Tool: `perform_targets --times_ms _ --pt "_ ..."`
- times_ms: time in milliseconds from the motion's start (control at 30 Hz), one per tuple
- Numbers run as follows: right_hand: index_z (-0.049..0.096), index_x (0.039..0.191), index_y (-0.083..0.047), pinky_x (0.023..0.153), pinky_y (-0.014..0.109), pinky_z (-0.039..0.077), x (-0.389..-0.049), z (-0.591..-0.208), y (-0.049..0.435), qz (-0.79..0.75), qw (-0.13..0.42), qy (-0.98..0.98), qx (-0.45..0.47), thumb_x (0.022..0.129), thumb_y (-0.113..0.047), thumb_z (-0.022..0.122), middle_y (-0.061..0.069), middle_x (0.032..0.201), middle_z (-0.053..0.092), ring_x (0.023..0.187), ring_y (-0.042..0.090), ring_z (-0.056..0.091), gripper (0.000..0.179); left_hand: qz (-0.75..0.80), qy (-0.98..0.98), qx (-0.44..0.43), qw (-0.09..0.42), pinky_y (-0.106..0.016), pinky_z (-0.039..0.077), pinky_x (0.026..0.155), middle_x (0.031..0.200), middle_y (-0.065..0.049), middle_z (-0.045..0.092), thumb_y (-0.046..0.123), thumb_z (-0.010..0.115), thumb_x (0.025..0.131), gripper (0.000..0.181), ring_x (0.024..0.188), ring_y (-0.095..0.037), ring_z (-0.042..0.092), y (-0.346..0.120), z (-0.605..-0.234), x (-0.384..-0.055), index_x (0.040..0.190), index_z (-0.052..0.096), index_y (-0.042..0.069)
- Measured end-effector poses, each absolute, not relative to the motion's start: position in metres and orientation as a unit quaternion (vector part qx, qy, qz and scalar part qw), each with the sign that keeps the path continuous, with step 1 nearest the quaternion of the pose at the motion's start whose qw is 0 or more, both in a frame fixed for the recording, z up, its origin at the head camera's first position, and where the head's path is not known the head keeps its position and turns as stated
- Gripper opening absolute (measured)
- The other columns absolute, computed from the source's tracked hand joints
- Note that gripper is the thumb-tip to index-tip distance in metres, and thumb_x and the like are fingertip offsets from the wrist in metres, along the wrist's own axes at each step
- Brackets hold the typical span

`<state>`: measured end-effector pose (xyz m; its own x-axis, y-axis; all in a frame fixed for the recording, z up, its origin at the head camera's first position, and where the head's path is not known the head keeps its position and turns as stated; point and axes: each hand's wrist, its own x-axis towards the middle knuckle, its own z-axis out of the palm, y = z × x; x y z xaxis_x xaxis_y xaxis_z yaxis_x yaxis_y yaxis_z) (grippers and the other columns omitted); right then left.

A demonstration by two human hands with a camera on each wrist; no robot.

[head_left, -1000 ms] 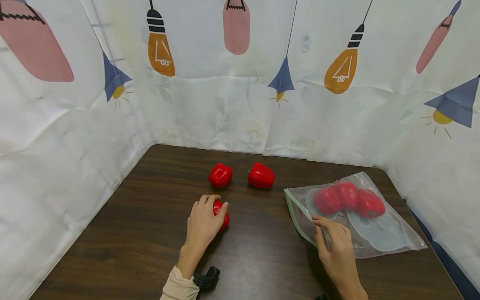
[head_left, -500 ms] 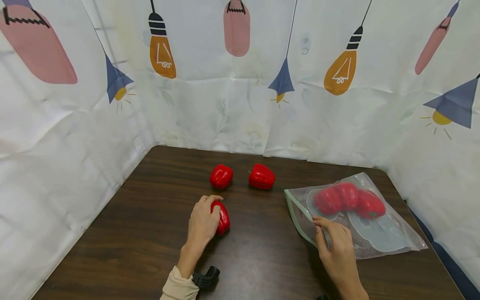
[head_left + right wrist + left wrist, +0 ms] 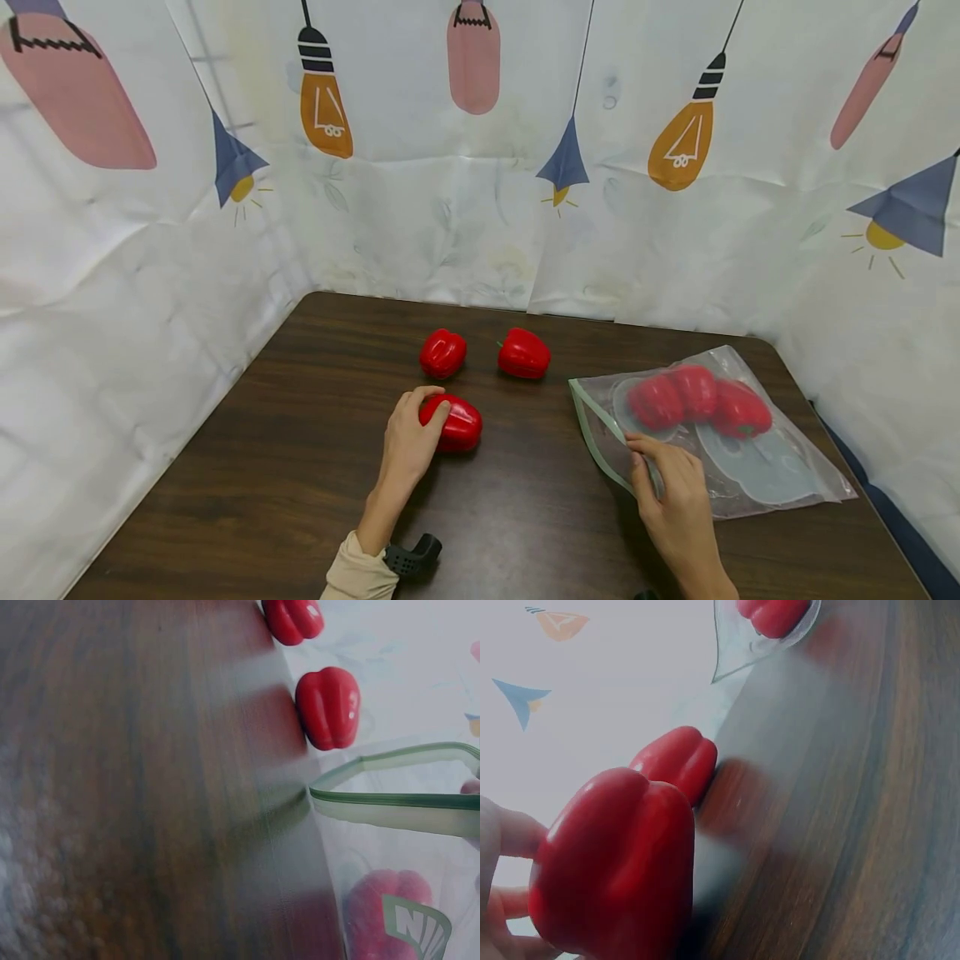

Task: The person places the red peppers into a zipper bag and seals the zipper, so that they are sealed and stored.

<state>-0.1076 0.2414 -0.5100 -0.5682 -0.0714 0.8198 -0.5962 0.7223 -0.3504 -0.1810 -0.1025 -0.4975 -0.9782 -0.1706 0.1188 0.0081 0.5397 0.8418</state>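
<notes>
Turned red pepper (image 3: 459, 427) in left hand (image 3: 407, 437); swung near end out to the right; exposed more of its side.

Beige, creased left sleeve (image 3: 358, 572); black perforated wristband (image 3: 405, 561) with rounded, protruding end.

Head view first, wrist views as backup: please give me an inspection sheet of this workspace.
Surface: dark wood-grain table.
Job's things: front red pepper; rear left pepper; rear right pepper; see-through bag with three bagged peppers inside.
Clutter: nothing seen.
Hands: left hand grips the front red pepper; right hand pinches the bag's green edge.
Cables: nothing seen; only printed cords.
Surroundings: white backdrop with printed lamps and bulbs.
</notes>
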Motion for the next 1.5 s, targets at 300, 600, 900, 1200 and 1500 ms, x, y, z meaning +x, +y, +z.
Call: perform_targets --times_ms 300,600,900,1200,1500 --pt "0.074 0.11 0.001 0.106 0.02 0.033 -0.106 -0.51 0.242 0.314 0.42 -0.828 0.201 0.096 -0.006 0.063 0.013 0.109 0.078 0.099 0.022 0.067 0.02 -0.524 -0.844 0.056 0.1 -0.04 0.048 0.089 0.125 -0.013 0.068 0.025 0.069 0.098 0.029 0.106 -0.028 0.063 -0.097 -0.499 -0.18 0.125 0.071 0.014" --pt "0.074 0.11 0.001 0.106 0.019 0.034 -0.106 -0.511 0.243 0.312 0.423 -0.827 0.201 0.097 -0.008 0.062 0.013 0.108 0.078 0.098 0.023 0.067 0.02 -0.559 -0.824 0.04 0.085 -0.034 0.046 0.083 0.125 -0.012 0.066 0.029 0.071 0.097 0.031 0.099 -0.024 0.063 -0.089 -0.502 -0.179 0.125 0.07 0.014" --pt "0.075 0.11 0.001 0.105 0.02 0.034 -0.11 -0.511 0.241 0.313 0.426 -0.823 0.206 0.103 -0.016 0.059 0.013 0.107 0.078 0.097 0.025 0.067 0.024 -0.573 -0.815 0.023 0.087 -0.032 0.044 0.084 0.12 -0.01 0.063 0.03 0.071 0.097 0.032 0.098 -0.021 0.058 -0.079 -0.501 -0.179 0.125 0.071 0.015" --pt "0.074 0.109 0.001 0.106 0.02 0.034 -0.109 -0.511 0.241 0.314 0.421 -0.827 0.202 0.1 -0.011 0.061 0.013 0.109 0.078 0.099 0.027 0.067 0.02 -0.601 -0.796 -0.005 0.076 -0.033 0.041 0.086 0.113 -0.01 0.06 0.029 0.073 0.096 0.03 0.098 -0.02 0.054 -0.05 -0.502 -0.178 0.122 0.076 0.015" --pt "0.075 0.109 0.001 0.106 0.02 0.034 -0.109 -0.511 0.241 0.313 0.424 -0.825 0.202 0.106 -0.021 0.057 0.012 0.108 0.079 0.098 0.026 0.067 0.029 -0.637 -0.771 0.003 0.01 -0.029 0.046 0.074 0.12 -0.013 0.063 0.037 0.072 0.097 0.038 0.092 -0.018 0.06 -0.024 -0.502 -0.173 0.124 0.071 0.01"
